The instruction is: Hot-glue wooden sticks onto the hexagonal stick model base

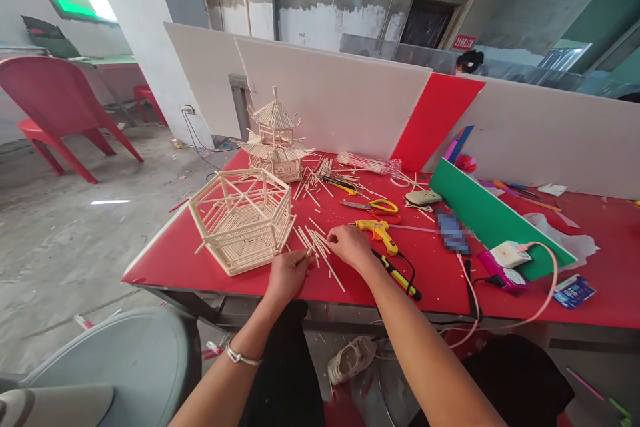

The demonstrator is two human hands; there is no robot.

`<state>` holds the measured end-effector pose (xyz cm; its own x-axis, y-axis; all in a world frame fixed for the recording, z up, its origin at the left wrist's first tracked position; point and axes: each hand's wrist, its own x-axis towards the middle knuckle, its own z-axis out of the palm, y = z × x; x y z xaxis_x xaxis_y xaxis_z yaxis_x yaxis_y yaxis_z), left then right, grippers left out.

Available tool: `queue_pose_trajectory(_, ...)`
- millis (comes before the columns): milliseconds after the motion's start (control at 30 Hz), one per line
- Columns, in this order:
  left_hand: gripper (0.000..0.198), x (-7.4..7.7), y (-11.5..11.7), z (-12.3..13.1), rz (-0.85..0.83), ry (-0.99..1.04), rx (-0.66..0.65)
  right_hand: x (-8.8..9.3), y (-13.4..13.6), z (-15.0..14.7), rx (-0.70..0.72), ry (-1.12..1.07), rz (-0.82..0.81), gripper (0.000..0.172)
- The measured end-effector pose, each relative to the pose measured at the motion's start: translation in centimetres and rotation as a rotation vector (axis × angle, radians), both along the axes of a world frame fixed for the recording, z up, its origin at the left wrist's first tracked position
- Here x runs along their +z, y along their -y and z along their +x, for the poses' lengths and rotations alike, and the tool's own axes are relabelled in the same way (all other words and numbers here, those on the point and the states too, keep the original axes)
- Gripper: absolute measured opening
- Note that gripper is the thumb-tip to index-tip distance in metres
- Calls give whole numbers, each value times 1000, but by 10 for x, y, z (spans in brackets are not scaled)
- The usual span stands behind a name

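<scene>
My left hand (289, 273) is closed in a pinch at the table's near side, with the pale tip of a thin wooden stick (310, 253) at its fingertips. My right hand (351, 246) has its fingers curled together over a loose pile of wooden sticks (317, 237); whatever it may hold is hidden. Left of the hands stands a hexagonal frame (231, 242) built of such sticks, with a slatted floor. Behind it rises a tiered stick pavilion (275, 119) with a pointed roof. A yellow glue gun (380, 232) lies just beyond my right hand.
Yellow scissors (382, 205), a cutter knife (341, 184) and a yellow-black knife (399, 275) lie around the sticks. Rightward are a phone (453, 232), a green board (500, 217) and a charger (509, 254) with cables. White panels (330, 97) stand along the red table's (170, 250) back.
</scene>
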<state>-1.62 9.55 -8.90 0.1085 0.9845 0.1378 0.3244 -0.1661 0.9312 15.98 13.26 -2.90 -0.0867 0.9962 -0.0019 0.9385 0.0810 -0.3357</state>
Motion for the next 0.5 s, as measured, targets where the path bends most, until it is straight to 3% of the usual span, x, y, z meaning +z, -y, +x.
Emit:
queue_pose_trajectory(233,26,1,14,-6,132,-38,65,5,18,10,6,-13,3,19)
queue_pose_trajectory(400,28,4,19,-6,160,-81,100,9,39,-13,94,-15,-51,17)
queue_pose_trajectory(500,31,7,17,-4,152,-132,96,8,42,-30,73,68,-77,19)
